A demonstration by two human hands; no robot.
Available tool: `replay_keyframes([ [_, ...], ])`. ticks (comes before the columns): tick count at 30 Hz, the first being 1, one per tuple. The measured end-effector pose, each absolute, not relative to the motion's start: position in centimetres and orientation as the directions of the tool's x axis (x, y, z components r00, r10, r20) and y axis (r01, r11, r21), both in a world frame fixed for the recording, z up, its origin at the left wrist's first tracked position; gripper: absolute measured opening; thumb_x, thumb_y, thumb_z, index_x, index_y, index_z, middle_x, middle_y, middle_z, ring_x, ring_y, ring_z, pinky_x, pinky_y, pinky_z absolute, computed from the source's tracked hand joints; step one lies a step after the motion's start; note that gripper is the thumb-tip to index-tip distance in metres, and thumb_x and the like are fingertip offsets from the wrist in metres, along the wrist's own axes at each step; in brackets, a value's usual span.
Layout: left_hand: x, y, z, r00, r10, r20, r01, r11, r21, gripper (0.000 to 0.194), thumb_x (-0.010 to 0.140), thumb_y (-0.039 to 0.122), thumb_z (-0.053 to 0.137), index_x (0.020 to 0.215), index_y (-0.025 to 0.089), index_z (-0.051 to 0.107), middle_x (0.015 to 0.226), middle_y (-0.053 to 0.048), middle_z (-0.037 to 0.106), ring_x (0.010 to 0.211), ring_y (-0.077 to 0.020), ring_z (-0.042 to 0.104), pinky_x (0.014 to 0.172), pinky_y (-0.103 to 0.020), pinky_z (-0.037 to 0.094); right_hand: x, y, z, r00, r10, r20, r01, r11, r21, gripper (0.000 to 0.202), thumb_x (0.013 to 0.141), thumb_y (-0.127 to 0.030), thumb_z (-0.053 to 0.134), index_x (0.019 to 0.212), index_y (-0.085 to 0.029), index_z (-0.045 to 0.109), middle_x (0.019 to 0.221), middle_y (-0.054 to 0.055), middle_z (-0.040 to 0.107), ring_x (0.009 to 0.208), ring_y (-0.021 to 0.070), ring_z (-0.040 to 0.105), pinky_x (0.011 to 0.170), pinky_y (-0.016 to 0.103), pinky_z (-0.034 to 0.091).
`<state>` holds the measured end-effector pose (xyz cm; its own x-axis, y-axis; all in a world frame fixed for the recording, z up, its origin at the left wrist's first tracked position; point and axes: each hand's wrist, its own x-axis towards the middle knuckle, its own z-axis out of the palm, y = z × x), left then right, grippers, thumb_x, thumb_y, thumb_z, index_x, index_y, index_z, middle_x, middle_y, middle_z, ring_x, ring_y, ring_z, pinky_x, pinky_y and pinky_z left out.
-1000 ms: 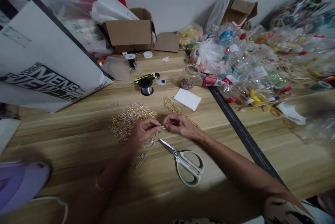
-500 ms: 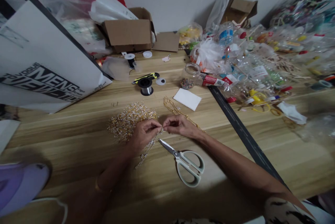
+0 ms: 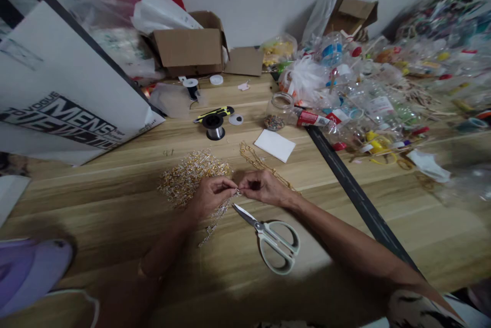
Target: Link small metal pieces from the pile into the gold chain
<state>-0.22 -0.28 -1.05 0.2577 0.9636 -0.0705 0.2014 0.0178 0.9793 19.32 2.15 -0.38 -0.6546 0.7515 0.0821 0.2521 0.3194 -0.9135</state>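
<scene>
My left hand (image 3: 210, 195) pinches the upper end of a silver chain (image 3: 210, 230), which trails down onto the wooden table. Facing it, my right hand (image 3: 264, 187) is closed in a pinch at the same small silver end, and the fingertips of both hands nearly meet. Exactly how the tiny links sit between the fingers is too small to make out. A heap of gold and silver chain pieces (image 3: 192, 172) lies just behind my left hand. Scissors (image 3: 268, 236) with pale handles rest below my hands, and a gold chain (image 3: 261, 159) stretches out behind my right hand.
Behind the hands stand a wire spool (image 3: 215, 128), a yellow-black cutter knife (image 3: 218, 112), a white card (image 3: 274, 145) and a jar of beads (image 3: 276, 113). Plastic bottles (image 3: 368, 97) pile up at the right. A large white bag (image 3: 65, 92) stands at the left.
Both hands stay pinched together at the silver chain's end. My right hand's fingers have shifted very slightly; the things on the table have not moved.
</scene>
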Motion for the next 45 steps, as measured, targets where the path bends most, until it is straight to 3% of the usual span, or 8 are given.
replay_keyframes([
  [5,-0.8,0.0,-0.8,0.326,0.933,-0.152,0.151,0.107,0.983,0.015,0.065,0.023,0.072,0.076,0.012,0.07,0.067,-0.004,0.068,0.062,-0.0132,0.061,0.059,-0.022,0.045,19.4,2.1,-0.1,-0.667,0.729,0.156,0.283,0.441,-0.852,0.005,0.078,-0.014,0.058,0.074,-0.013,0.061,0.069,-0.001,0.056,0.058,0.0076,0.049,0.054,0.018,0.036],
  [11,-1.1,0.3,-0.4,0.381,0.904,-0.196,0.104,0.169,0.98,0.013,0.065,0.024,0.072,0.074,0.014,0.071,0.064,-0.002,0.067,0.06,-0.0119,0.059,0.06,-0.021,0.046,19.5,2.3,-0.1,-0.691,0.703,0.166,0.247,0.446,-0.86,0.004,0.078,-0.015,0.059,0.077,-0.013,0.062,0.069,-0.001,0.057,0.06,0.0085,0.05,0.055,0.018,0.038],
  [26,-1.0,0.1,-1.0,0.393,0.899,-0.194,-0.001,0.212,0.977,0.012,0.065,0.025,0.073,0.07,0.013,0.071,0.059,-0.002,0.065,0.055,-0.0105,0.057,0.056,-0.021,0.046,19.5,2.3,-0.3,-0.715,0.698,0.043,0.125,0.187,-0.974,0.01,0.078,-0.021,0.06,0.082,-0.013,0.064,0.072,0.0,0.061,0.064,0.0102,0.054,0.061,0.021,0.042],
  [31,-0.9,0.1,-0.9,0.355,0.911,-0.21,0.04,0.21,0.977,0.014,0.062,0.022,0.076,0.072,0.014,0.07,0.063,-0.002,0.067,0.057,-0.0109,0.059,0.058,-0.02,0.046,19.5,2.3,-0.2,-0.712,0.703,-0.011,0.095,0.081,-0.992,0.014,0.078,-0.025,0.061,0.083,-0.012,0.065,0.07,-0.001,0.061,0.062,0.0091,0.053,0.059,0.02,0.04],
  [41,-0.2,0.0,-0.7,0.273,0.957,-0.099,0.057,0.086,0.995,0.01,0.061,0.02,0.074,0.066,0.014,0.068,0.062,-0.001,0.066,0.059,-0.0106,0.058,0.058,-0.02,0.044,19.1,2.2,-0.3,-0.68,0.729,-0.079,0.091,-0.023,-0.996,0.013,0.077,-0.026,0.063,0.079,-0.013,0.062,0.063,-0.004,0.052,0.054,0.006,0.044,0.052,0.018,0.035],
  [45,-0.1,0.0,-0.5,0.238,0.967,-0.088,0.068,0.074,0.995,0.01,0.062,0.022,0.073,0.065,0.014,0.066,0.06,-0.001,0.065,0.057,-0.0112,0.057,0.057,-0.021,0.044,19.1,2.3,-0.3,-0.672,0.733,-0.105,0.049,-0.098,-0.994,0.022,0.079,-0.035,0.063,0.081,-0.013,0.061,0.064,-0.003,0.053,0.055,0.0071,0.048,0.052,0.019,0.042],
])
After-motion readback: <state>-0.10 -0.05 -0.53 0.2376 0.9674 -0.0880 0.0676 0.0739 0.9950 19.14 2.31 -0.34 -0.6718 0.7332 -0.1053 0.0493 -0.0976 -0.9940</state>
